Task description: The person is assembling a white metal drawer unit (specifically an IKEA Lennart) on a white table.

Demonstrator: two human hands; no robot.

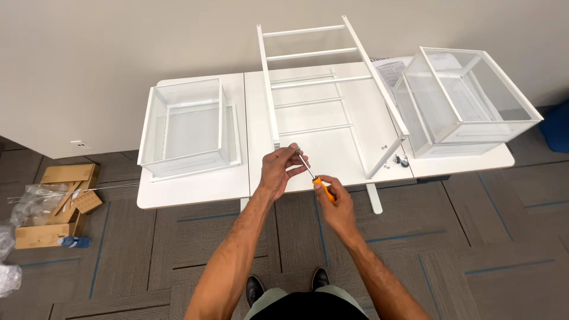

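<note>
I have the screwdriver (314,176) in hand at the near edge of the white tabletop (195,189), just in front of the white metal frame (308,83) that lies tilted across it. My right hand (333,201) has its grip closed round the orange handle, and the steel shaft slants up and away to my left hand (280,170), whose fingers are pinched shut at the tip; something small may sit between them, but I cannot tell what. By my reading, the step in hand is seating a fastener on the driver tip before taking it to the frame, whose near left leg ends just beyond my left fingertips. The next move, I judge, calls for a steady tip, a straight line into the leg's end, and pressure from the right wrist while the left hand guides.

Both forearms reach forward from below, converging over the tabletop edge; the left wrist is bent so the palm faces right, the right hand sits lower and nearer to me, knuckles up.

Right of the frame, a few small dark fittings (396,160) lie loose, with two mesh baskets (462,101) stacked beyond them. Left of the frame sits another mesh basket (186,127). Far left of it, on the carpet, an opened cardboard box (56,204) holds packing scraps
</note>
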